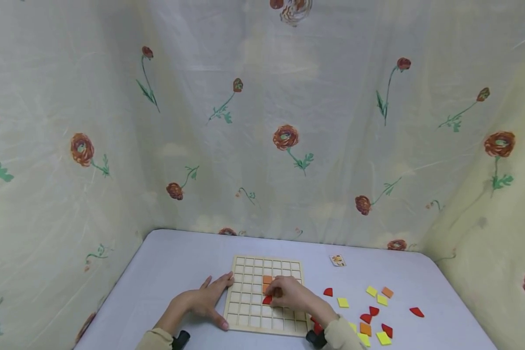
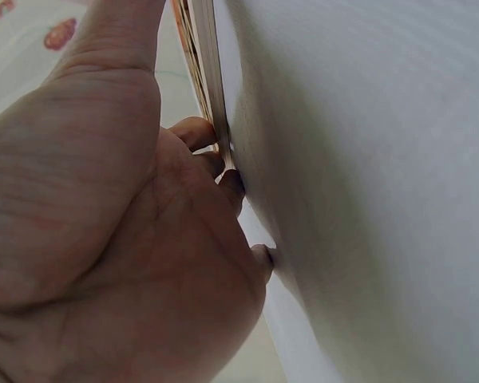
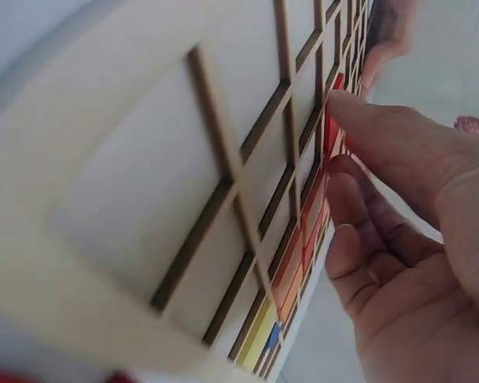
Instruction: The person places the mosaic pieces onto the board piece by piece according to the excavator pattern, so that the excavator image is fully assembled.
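Note:
A wooden grid board (image 1: 245,326) lies on the white table. My left hand (image 1: 203,299) is spread at its left side, fingertips at the edge and thumb near the lower left corner; in the left wrist view the fingers (image 2: 193,133) touch the board's rim. Over the middle of the board, my right hand (image 1: 292,295) pinches a red quarter-circle tile (image 1: 267,300) at a cell. The same tile (image 3: 333,120) shows between thumb and finger in the right wrist view. Just above it, two orange square tiles (image 1: 267,280) sit in cells, the lower one partly covered by the fingers.
Right of the board lie loose red quarter-circle tiles (image 1: 417,312), yellow square tiles (image 1: 343,303) and orange square tiles (image 1: 387,292). A small printed card (image 1: 338,260) lies behind them. Some red tiles are partly hidden by the right wrist. A flowered curtain (image 1: 262,214) surrounds the table.

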A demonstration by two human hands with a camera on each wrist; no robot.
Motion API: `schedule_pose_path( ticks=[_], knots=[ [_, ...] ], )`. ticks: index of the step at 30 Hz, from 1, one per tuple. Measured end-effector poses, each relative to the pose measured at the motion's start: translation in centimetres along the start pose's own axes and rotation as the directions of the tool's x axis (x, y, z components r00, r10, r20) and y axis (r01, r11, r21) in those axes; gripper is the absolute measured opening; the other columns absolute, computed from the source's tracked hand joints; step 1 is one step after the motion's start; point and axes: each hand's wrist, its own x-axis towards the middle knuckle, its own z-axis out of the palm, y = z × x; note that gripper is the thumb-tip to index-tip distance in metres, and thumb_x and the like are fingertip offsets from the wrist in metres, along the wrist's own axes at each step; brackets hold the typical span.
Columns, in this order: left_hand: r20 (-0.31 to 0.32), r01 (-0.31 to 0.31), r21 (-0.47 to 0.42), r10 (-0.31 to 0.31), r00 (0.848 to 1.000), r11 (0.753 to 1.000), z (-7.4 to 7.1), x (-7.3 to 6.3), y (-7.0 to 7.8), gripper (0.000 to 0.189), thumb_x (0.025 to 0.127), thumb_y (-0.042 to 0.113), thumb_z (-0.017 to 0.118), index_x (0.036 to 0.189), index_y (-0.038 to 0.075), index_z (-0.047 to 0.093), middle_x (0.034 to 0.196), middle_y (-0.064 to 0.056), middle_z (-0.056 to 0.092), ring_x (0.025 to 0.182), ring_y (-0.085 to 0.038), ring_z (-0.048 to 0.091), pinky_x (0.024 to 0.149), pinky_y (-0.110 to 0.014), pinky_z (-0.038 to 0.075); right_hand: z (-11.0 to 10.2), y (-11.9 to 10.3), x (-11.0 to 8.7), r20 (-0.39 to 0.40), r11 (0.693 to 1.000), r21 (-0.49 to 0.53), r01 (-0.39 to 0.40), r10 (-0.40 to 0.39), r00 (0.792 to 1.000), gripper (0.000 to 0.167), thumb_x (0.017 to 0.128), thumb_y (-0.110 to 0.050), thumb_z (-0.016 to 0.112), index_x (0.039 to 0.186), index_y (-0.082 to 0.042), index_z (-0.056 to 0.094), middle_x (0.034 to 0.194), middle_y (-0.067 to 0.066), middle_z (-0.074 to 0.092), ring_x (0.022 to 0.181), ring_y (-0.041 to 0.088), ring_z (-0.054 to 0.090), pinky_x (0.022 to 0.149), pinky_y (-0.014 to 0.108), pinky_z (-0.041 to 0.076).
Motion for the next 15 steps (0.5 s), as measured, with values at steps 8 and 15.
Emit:
schedule_pose_path(
  ticks=[8,15],
  knots=[
    [0.0,-0.016,0.004,0.016,1.0,1.0,0.1,0.0,-0.1,0.12,0.064,0.057,0.082,0.153,0.008,0.017,0.163,-0.013,0.008,0.15,-0.032,0.008,0.12,-0.06,-0.001,-2.6,1.8,-3.5,-0.019,0.975,0.183,-0.13,0.135,0.991,0.027,0.083,-0.021,0.076,0.104,-0.011,0.063,0.098,0.003,0.062,0.09,0.017,0.052,0.072,0.025,0.045],
    [-0.003,-0.017,0.006,0.017,1.0,1.0,0.0,0.1,-0.2,0.122,0.063,0.057,0.083,0.153,0.008,0.016,0.163,-0.013,0.009,0.15,-0.032,0.008,0.12,-0.06,-0.001,-5.9,5.3,-8.2,0.026,0.902,0.27,-0.338,0.344,0.939,0.038,0.082,-0.017,0.076,0.112,-0.006,0.055,0.105,0.008,0.057,0.098,0.022,0.047,0.075,0.029,0.041]
  ],
)
